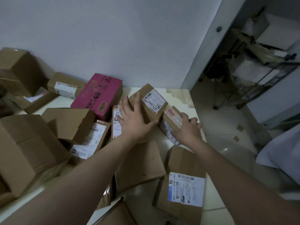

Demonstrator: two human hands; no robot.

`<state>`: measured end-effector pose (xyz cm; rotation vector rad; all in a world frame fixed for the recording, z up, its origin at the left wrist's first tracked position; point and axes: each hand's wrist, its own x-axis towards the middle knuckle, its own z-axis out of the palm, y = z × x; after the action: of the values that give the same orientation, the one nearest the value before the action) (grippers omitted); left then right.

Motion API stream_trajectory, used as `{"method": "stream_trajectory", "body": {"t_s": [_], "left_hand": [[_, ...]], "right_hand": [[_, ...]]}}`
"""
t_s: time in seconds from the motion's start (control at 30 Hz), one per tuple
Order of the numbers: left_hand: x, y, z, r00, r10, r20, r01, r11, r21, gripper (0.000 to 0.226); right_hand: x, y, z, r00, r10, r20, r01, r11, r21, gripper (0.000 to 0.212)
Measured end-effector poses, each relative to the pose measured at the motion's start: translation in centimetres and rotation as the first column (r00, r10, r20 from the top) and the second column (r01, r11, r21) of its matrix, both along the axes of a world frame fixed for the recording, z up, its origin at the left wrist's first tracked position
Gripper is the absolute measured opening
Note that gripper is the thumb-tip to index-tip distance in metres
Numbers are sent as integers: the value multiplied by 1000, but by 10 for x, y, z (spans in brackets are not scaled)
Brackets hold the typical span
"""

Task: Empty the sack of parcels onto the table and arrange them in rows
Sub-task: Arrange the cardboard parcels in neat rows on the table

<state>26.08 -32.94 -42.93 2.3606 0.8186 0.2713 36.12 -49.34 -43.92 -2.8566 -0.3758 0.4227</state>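
Cardboard parcels [24,151] jumbled on desk [183,96], no rows yet; right of pink box [99,93], left grip [134,122] laid flat on labelled box [152,101], right grip [189,127] clasping taped box [172,117].

I read "500" on the white label [117,113] of the narrow brown cardboard box [117,126]. The nearest flat brown cardboard parcel [181,159] has a white shipping label [186,189] reading "201-116 D548". Other labels too blurred.
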Motion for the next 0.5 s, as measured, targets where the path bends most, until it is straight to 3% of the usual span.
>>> {"method": "stream_trajectory", "body": {"t_s": [0.1,0.17,0.23,0.4,0.5], "left_hand": [[6,2,-5,1000,16,-11,-15,999,40,101],[7,-1,-6,999,37,32,-38,998,40,88],[10,-5,-6,999,15,35,-17,999,43,77],[28,-8,-18,988,-141,-63,136,987,-81,72],[42,-2,-28,972,-210,-103,186,962,-201,78]], "right_hand": [[2,-4,-6,987,-161,-14,161,974,156,75],[9,-4,-7,909,-360,-211,417,814,405,60],[14,-5,-8,828,-413,-379,558,666,495,54],[19,-10,-19,912,-361,-194,405,721,562,59],[34,-6,-25,932,-296,-212,363,726,584,58]]}}
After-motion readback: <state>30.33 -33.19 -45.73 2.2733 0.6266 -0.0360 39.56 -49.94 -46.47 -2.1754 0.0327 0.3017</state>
